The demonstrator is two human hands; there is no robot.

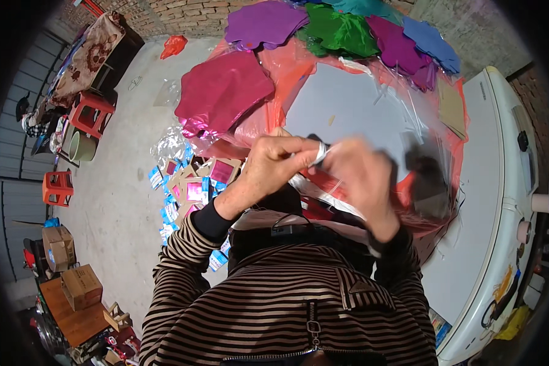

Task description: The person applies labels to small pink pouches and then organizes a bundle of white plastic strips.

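In front of my chest both hands are raised over a table covered with red plastic sheeting [290, 79]. My left hand [271, 160] is closed, its thumb and forefinger pinching a thin white strip [321, 152] that looks bent into a small loop. Just right of it, my right hand [361, 177] is smeared by motion, so its fingers cannot be read. Under the hands lies a pale grey flat sheet [341, 100]. A stack of shiny crimson wavy-edged sheets [226, 91] sits to the left of it.
Purple sheets [265, 24], green sheets [341, 30] and blue sheets [430, 46] line the far edge. Small blue-and-white packets with card pieces [195, 192] are scattered at left. Red stools [58, 188] and cardboard boxes [81, 287] stand farther left. A white vehicle [494, 183] flanks the right.
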